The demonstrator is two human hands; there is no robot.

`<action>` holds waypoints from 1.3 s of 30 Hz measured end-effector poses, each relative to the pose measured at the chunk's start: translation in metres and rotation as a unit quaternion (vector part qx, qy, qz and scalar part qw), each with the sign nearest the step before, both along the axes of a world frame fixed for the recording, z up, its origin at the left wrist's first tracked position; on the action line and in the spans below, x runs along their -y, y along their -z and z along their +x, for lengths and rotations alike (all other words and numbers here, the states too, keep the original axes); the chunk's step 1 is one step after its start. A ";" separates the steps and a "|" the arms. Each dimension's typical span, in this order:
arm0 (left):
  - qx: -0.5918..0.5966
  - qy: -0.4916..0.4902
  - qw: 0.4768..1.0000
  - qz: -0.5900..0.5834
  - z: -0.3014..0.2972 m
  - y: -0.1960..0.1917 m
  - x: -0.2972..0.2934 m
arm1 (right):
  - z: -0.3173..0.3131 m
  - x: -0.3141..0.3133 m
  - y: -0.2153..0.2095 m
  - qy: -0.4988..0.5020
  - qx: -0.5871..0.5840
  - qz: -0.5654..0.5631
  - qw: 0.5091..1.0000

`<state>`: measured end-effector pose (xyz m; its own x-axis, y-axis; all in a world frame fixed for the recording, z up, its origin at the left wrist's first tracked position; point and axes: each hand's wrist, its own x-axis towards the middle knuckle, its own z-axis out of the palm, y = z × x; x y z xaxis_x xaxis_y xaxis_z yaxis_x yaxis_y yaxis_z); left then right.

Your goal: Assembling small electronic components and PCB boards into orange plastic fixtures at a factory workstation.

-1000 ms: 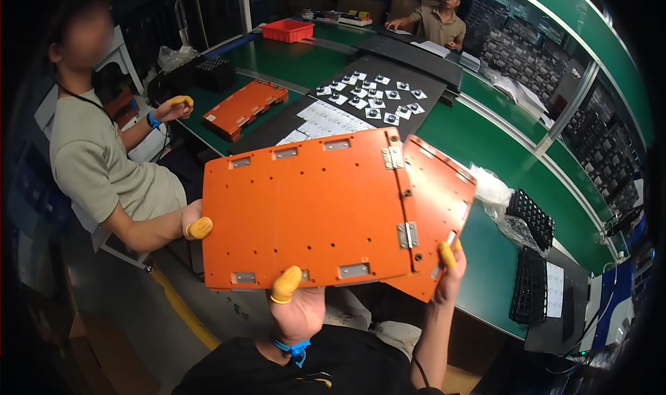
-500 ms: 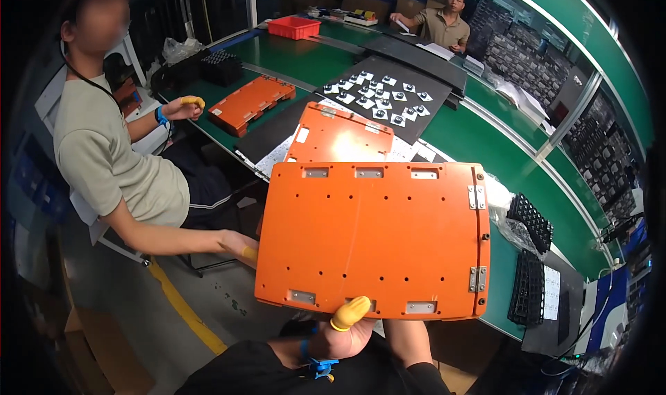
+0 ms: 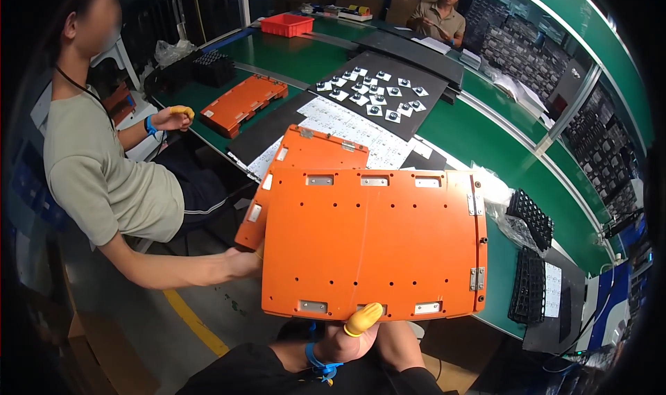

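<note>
My left fingers point(image 3: 365, 318) grip the near edge of the orange case point(image 3: 374, 239), yellow-capped thumb on top; my right fingers are hidden behind it, so I cannot tell how they stand. The case is held up in front of me, its hinges to the right. Behind its far left corner tilts a second case point(image 3: 316, 152), a co-worker's hand point(image 3: 243, 262) near both. Beyond, the green tabletop point(image 3: 295, 56) carries white sheets point(image 3: 347, 128), small parts point(image 3: 375, 109), a third case point(image 3: 239, 105) and a red bin point(image 3: 286, 26).

The nearer panel point(image 3: 374, 239) is orange with dark dots, the thumb cover point(image 3: 364, 318) yellow, the wristband point(image 3: 322, 362) blue.
</note>
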<state>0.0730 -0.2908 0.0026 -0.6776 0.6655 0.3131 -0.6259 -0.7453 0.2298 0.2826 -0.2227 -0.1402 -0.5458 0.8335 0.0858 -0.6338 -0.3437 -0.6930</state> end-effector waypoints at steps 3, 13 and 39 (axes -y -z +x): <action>0.036 0.010 0.999 0.023 0.001 -0.003 -0.005 | -0.023 -0.002 -0.007 0.006 -0.009 -0.017 1.000; 0.013 0.059 0.998 0.020 0.007 0.001 -0.017 | -0.141 -0.069 -0.077 0.027 -0.039 -0.056 0.997; -0.393 0.366 0.785 -0.310 0.030 0.085 -0.051 | 0.003 -0.134 -0.118 0.161 -0.067 -0.130 0.976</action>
